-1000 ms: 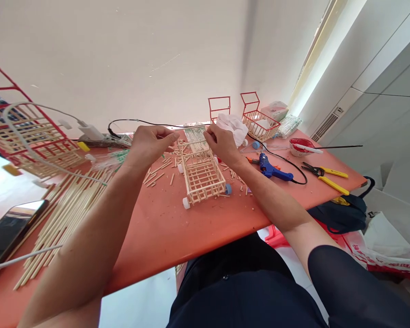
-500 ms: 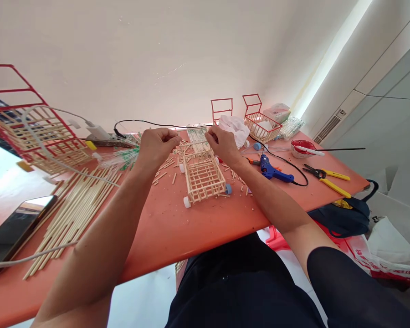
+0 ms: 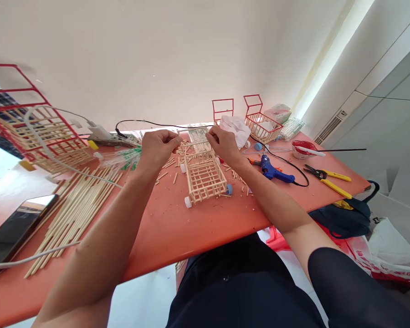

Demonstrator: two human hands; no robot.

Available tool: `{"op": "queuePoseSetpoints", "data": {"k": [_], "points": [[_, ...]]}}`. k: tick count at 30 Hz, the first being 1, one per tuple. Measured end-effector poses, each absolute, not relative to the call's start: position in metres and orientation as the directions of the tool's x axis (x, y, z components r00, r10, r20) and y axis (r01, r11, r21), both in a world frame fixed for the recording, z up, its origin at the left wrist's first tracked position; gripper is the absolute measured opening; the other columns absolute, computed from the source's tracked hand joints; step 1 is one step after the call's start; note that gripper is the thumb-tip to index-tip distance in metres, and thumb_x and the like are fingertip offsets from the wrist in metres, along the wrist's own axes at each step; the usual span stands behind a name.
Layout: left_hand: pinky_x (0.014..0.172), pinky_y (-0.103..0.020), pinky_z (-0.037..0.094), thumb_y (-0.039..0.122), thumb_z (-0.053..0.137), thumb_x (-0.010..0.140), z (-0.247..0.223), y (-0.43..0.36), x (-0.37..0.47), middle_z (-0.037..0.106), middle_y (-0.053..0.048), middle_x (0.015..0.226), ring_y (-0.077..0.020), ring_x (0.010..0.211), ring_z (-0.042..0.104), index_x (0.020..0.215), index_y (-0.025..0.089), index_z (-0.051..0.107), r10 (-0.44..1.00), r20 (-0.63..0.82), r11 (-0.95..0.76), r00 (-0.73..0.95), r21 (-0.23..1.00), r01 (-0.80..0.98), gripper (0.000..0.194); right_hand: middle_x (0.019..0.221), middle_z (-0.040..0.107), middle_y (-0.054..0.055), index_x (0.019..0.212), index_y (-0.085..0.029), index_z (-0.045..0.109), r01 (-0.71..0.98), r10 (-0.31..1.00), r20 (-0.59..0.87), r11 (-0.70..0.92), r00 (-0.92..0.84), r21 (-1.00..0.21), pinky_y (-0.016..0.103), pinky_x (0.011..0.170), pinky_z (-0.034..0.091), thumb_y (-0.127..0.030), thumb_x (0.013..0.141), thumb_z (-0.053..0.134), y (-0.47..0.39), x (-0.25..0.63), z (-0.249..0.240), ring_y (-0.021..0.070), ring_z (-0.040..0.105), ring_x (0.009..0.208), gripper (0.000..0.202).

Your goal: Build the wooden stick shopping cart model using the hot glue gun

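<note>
As a second ago, the left hand and right hand stay at the far end of the wooden cart on the orange table, fingers pinched narrow; what they grip is unclear.

An orange table bears loose sticks at lower left, a wheeled cart centrally, yellow-handled pliers at right.
</note>
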State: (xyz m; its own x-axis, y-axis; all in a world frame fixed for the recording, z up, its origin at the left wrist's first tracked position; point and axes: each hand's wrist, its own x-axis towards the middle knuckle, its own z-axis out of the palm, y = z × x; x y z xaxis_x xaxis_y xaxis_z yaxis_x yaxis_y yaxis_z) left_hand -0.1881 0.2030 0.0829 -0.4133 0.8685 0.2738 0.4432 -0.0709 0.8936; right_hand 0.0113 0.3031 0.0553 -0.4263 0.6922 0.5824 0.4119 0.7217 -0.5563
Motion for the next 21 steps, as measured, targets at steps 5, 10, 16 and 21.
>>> {"op": "queuePoseSetpoints", "data": {"k": [5,10,16,21], "points": [[0.061,-0.025,0.048,0.024,0.074,0.077,0.0829,0.2031,-0.1874,0.064,0.001,0.062,-0.0138,0.059,0.057,0.068,0.022,0.071,0.869,0.243,-0.048,-0.431,0.908,0.416,0.01,0.064,0.043,-0.006,0.077,-0.027,0.04,0.41,0.687,0.587,0.727,-0.428,-0.551,0.032,0.069,0.03,-0.035,0.106,0.056,0.3037,0.0115,0.0546,0.0145,0.041,0.063,0.034],[0.055,-0.025,0.042,0.028,0.073,0.077,0.0838,0.2039,-0.187,0.064,0.0,0.062,-0.0147,0.058,0.057,0.066,0.022,0.07,0.867,0.241,-0.031,-0.435,0.899,0.436,0.012,0.063,0.045,-0.005,0.077,-0.027,0.04,0.404,0.689,0.589,0.725,-0.423,-0.557,0.032,0.07,0.033,-0.037,0.105,0.055,0.3046,0.0115,0.0541,0.0154,0.043,0.064,0.033],[0.055,-0.025,0.04,0.026,0.074,0.071,0.0838,0.2052,-0.1886,0.062,0.002,0.058,-0.0138,0.056,0.054,0.064,0.022,0.07,0.869,0.232,-0.026,-0.437,0.903,0.429,0.009,0.063,0.045,-0.005,0.077,-0.027,0.041,0.411,0.697,0.586,0.717,-0.413,-0.564,0.032,0.071,0.033,-0.034,0.104,0.056,0.3042,0.0109,0.0552,0.0155,0.044,0.064,0.032],[0.056,-0.027,0.041,0.03,0.074,0.069,0.0841,0.2028,-0.1884,0.062,0.001,0.059,-0.0152,0.058,0.054,0.065,0.023,0.07,0.862,0.27,-0.04,-0.43,0.88,0.473,0.009,0.063,0.046,-0.005,0.077,-0.027,0.042,0.41,0.702,0.577,0.712,-0.418,-0.569,0.032,0.072,0.034,-0.035,0.105,0.058,0.3034,0.0104,0.0559,0.0156,0.045,0.065,0.033]]}}
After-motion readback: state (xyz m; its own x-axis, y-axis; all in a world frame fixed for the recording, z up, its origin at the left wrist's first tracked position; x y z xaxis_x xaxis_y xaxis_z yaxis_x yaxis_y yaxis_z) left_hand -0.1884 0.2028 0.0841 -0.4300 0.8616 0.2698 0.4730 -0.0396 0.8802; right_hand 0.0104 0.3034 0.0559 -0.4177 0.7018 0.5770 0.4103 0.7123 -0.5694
